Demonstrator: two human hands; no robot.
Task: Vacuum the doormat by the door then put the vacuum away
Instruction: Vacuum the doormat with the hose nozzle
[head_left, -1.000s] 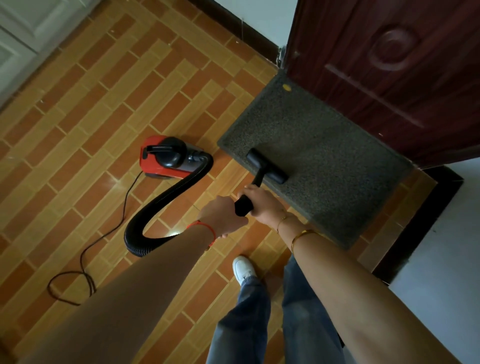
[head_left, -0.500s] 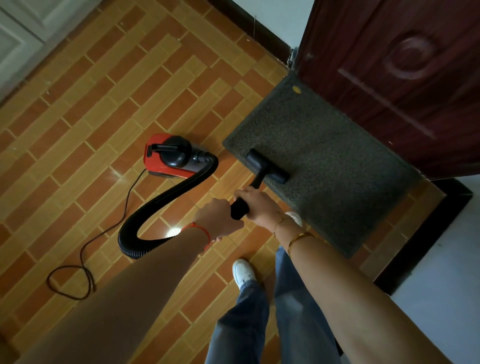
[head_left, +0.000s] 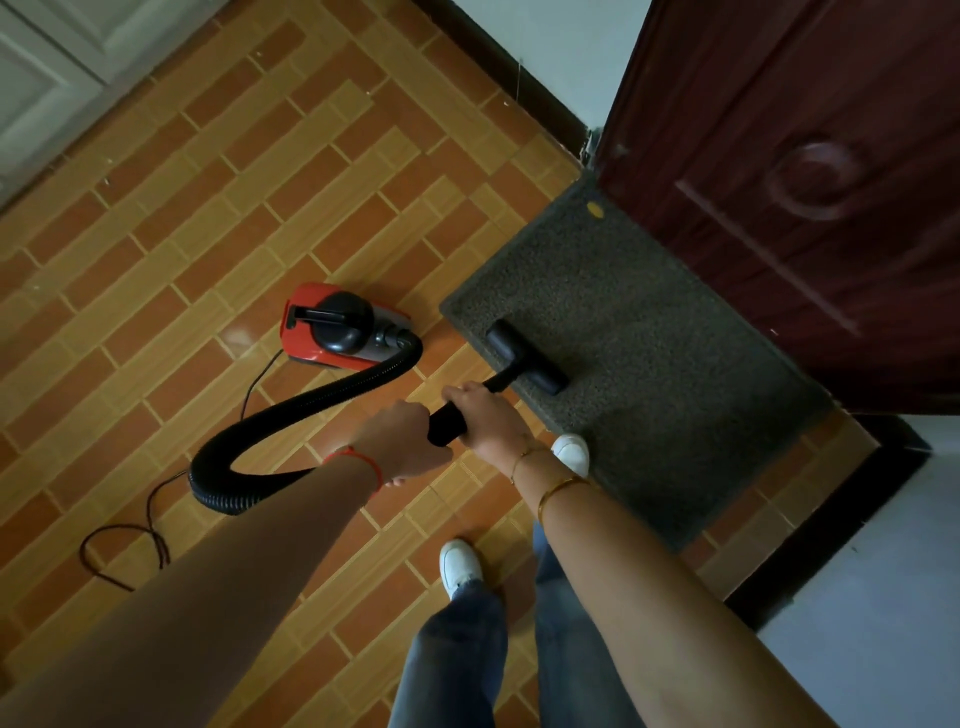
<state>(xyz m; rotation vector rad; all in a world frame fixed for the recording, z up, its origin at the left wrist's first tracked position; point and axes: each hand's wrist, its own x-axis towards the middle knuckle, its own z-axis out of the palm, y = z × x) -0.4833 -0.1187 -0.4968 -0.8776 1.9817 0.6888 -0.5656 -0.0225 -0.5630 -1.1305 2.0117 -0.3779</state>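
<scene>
The red vacuum (head_left: 337, 327) sits on the tiles left of the doormat (head_left: 639, 364); its ribbed hose (head_left: 291, 415) looks floppy, so it is best steered by the stiff wand (head_left: 448, 423). Left hand (head_left: 400, 441) and right hand (head_left: 488, 418) curl around it. The nozzle (head_left: 524, 358) rests on the mat's near-left corner; the fingertips are hidden.

Red vacuum (head_left: 332, 332), speckled grey doormat (head_left: 649, 374)

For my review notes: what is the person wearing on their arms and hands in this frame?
Both forearms are bare, with no sleeves and no gloves. The left hand has a thin red string bracelet at the wrist. The right hand has two at the wrist: a fine gold chain and, further up the arm, a plain gold bangle.
</scene>
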